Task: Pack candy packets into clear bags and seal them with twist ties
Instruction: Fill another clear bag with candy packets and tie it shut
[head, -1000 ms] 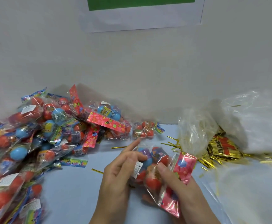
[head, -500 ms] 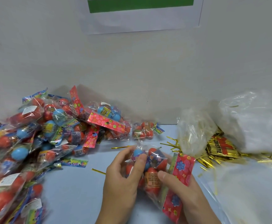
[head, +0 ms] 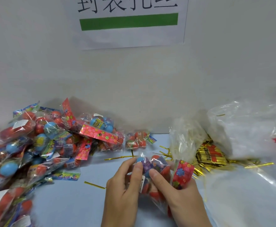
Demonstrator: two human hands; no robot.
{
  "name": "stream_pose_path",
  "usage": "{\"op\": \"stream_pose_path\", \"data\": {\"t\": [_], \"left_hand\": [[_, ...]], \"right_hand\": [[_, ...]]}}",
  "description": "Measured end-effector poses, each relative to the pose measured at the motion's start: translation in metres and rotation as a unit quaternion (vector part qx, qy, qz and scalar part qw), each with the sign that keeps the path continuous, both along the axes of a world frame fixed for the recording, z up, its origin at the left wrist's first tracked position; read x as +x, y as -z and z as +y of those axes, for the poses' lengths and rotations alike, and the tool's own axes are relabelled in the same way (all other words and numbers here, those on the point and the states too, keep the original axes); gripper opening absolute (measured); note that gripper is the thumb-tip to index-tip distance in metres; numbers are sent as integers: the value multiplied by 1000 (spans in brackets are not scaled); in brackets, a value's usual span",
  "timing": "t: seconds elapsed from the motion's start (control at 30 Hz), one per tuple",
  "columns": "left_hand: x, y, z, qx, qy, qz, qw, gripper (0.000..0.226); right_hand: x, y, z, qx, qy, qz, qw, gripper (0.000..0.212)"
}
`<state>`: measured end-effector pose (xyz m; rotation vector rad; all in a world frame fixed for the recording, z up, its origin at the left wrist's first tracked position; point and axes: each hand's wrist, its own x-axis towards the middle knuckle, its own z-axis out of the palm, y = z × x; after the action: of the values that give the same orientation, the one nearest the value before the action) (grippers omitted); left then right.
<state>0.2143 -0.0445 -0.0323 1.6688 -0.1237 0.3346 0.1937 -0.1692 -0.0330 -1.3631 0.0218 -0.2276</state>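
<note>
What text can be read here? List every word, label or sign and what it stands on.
"封装扎丝", top edge cropped: paper sign on the wall, above a green bar.
"TWIST TIE": black-and-gold pack of twist ties.
White sticker on the candy bag that the left hand and right hand hold: too small to read.
Labels on the candy pile: blurred.

Both hands on one clear bag of candy, low centre of the tabletop.

Left hand (head: 124, 182) and right hand (head: 181, 192) grip the clear bag (head: 152, 171) from either side, fingers curled round it; red and blue round candies show through the film; a red flowered header card (head: 182, 173) stands at its right edge; a heap of candy packets (head: 40, 145) lies at left on the pale blue tabletop (head: 71, 203); loose gold twist ties (head: 94, 185) lie near; a gold twist-tie bundle (head: 210, 156) rests at right beside crumpled clear bags (head: 248, 128); a paper sign (head: 129, 22) with a green bar hangs on the wall.
</note>
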Motion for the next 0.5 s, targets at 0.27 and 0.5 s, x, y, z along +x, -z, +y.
{"op": "stream_pose_path", "data": {"t": [0.27,0.5], "left_hand": [[1,9,-4,-7,15,65,998,54],[-2,9,-4,-22,48,21,998,50]], "right_hand": [[-4,5,2,-25,-7,10,1000,32],[-6,2,6,17,-19,6,1000,33]]}}
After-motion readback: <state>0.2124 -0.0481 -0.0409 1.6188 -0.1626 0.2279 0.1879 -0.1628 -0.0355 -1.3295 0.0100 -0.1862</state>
